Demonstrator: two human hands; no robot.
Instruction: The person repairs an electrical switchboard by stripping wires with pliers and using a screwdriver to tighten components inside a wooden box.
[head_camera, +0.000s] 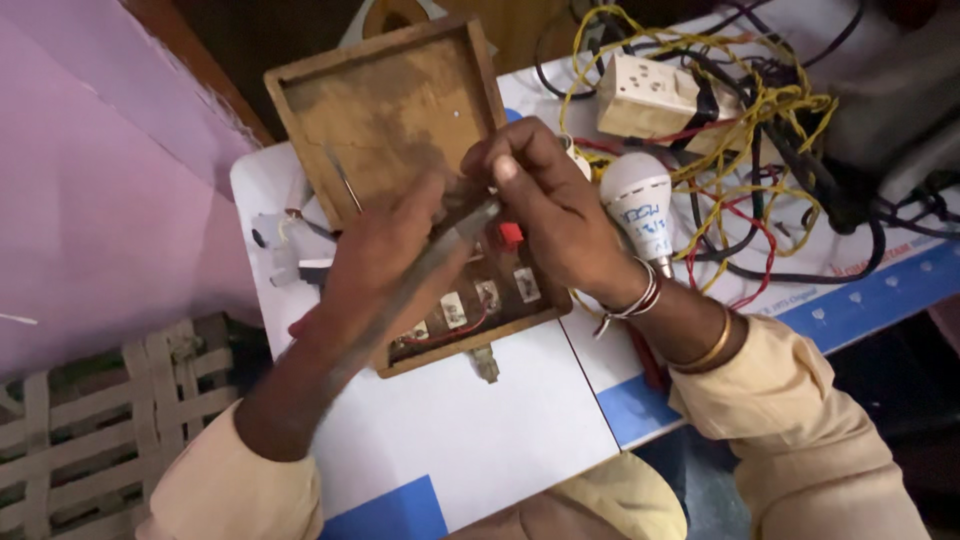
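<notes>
An open wooden box (400, 110) lies on a white table (480, 430), with switch parts and a red wire along its near edge. My left hand (375, 265) grips a grey metal tool (440, 250), likely pliers, whose tip points into the box. My right hand (545, 205) hovers over the box's right side, fingers pinched together on something small that I cannot make out. A small red part (511, 235) shows just under that hand.
A white bulb (640, 205) lies right of the box. Behind it sit a cream socket block (650, 95) and a tangle of yellow, red and black wires (760, 120). A pink wall (90, 180) and a woven seat (90, 420) are on the left.
</notes>
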